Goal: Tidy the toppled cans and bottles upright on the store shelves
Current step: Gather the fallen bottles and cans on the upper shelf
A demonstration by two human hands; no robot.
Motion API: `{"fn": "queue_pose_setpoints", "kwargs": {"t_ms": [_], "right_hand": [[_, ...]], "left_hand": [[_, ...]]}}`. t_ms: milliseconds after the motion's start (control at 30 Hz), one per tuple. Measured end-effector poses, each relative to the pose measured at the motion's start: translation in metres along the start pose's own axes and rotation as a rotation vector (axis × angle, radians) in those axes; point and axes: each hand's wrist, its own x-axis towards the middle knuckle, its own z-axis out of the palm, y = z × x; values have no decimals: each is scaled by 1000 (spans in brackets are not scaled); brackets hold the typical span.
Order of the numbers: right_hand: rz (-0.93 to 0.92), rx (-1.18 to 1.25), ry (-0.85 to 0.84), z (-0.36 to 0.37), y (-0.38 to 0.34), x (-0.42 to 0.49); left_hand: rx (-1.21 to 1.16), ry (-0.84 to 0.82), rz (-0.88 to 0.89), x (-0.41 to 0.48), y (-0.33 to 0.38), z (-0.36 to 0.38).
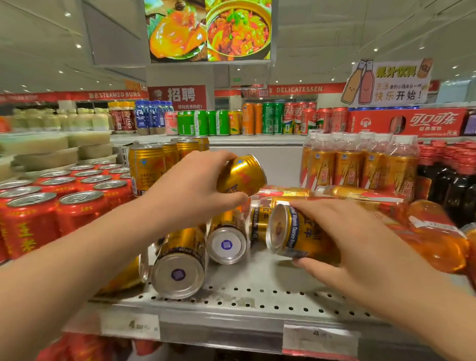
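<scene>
My left hand [196,189] grips a gold can [243,175] and holds it tilted above the grey perforated shelf [254,297]. My right hand [345,238] grips a second gold can [289,230] that lies on its side, its end facing left. Below my left hand several more gold cans lie toppled, two with their ends towards me [178,270] [227,240]. Upright gold cans [147,166] stand in a row at the back left. Orange drink bottles [431,238] lie toppled on the right of the shelf.
Red cans [41,208] stand packed at the left. Upright orange bottles [361,163] and dark red-capped bottles [458,182] stand at the back right. The upper shelf holds soda cans [260,119]. Price tags [320,340] hang on the shelf's front edge.
</scene>
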Motion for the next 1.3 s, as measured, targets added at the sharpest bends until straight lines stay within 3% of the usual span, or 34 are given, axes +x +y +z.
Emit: {"fn": "queue_pose_setpoints", "kwargs": {"t_ms": [267, 533, 600, 633, 667, 733, 833, 1100, 1300], "right_hand": [[-200, 18, -73, 45, -27, 22], [-227, -50, -24, 55, -19, 39], [-173, 54, -107, 58, -20, 58], [-257, 187, -64, 70, -10, 50], [-216, 241, -38, 82, -9, 52], [-121, 113, -128, 86, -9, 63], [-91, 177, 52, 82, -11, 50], [-146, 148, 63, 88, -8, 51], [-159, 110, 73, 86, -9, 51]], "left_hand": [[256, -109, -96, 77, -49, 34], [547, -217, -187, 132, -76, 73], [616, -265, -199, 140, -75, 84], [641, -282, -204, 143, -75, 89], [674, -291, -199, 146, -75, 93], [758, -301, -162, 149, -77, 97], [862, -362, -134, 152, -85, 99], [862, -590, -129, 154, -89, 102], [826, -644, -123, 146, -90, 99]]}}
